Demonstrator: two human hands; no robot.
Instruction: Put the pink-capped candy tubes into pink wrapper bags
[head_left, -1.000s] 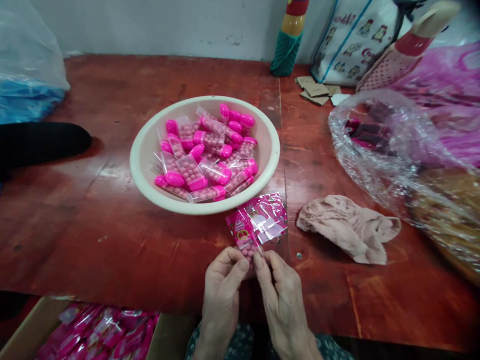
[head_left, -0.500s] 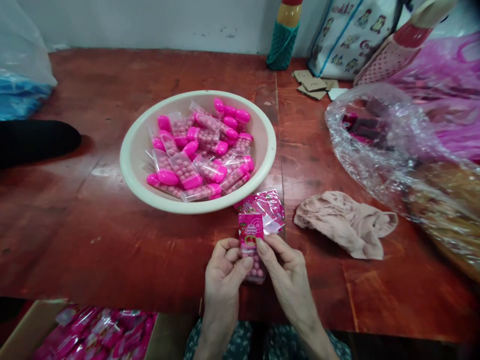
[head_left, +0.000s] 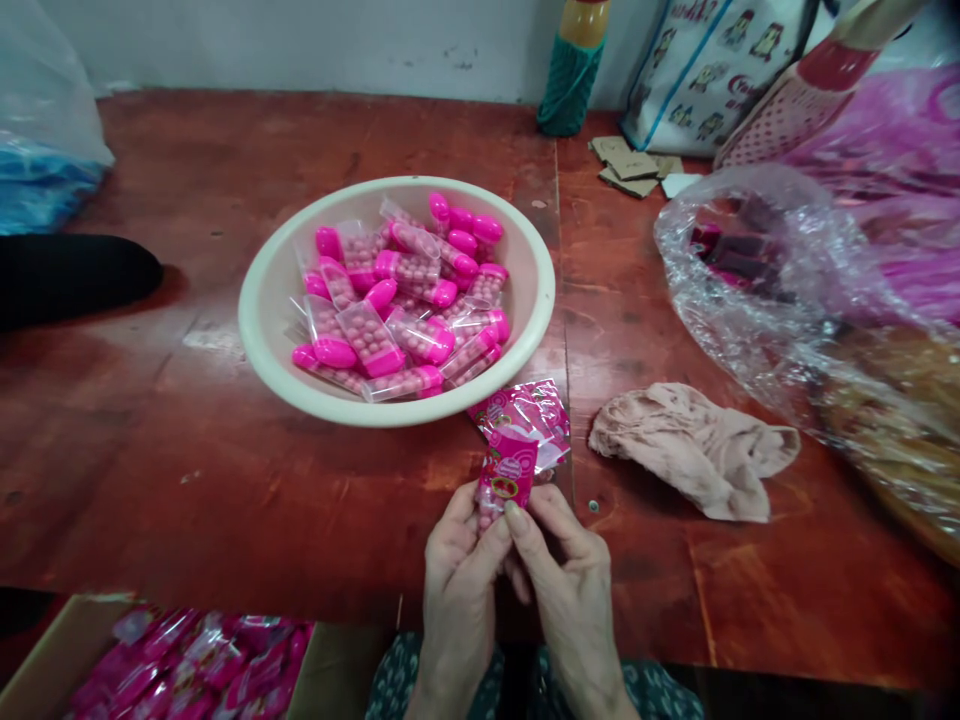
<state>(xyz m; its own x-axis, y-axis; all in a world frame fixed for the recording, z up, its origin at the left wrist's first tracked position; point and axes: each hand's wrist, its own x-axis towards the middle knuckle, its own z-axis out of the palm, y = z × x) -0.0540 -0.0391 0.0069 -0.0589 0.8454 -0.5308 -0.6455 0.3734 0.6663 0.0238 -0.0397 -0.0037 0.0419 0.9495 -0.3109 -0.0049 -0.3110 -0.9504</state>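
Note:
Both my hands pinch one pink candy packet near the table's front edge. My left hand grips its lower left side, and my right hand holds it from the right with the thumb on its face. The packet stands tilted, its printed pink top pointing away from me. Just beyond it lies a small pile of empty pink printed wrappers. Behind those stands a cream bowl holding several clear tubes of pink candy balls with pink caps.
A cardboard box with several finished pink packets sits at bottom left. A beige cloth lies to the right, with clear plastic bags beyond. A bottle, a printed bag and cardboard scraps stand at the back. A dark sleeve rests at left.
The packet went from low between my fingertips to upright, and is now tilted with its top to the right. My hands have closed in tighter around its lower part.

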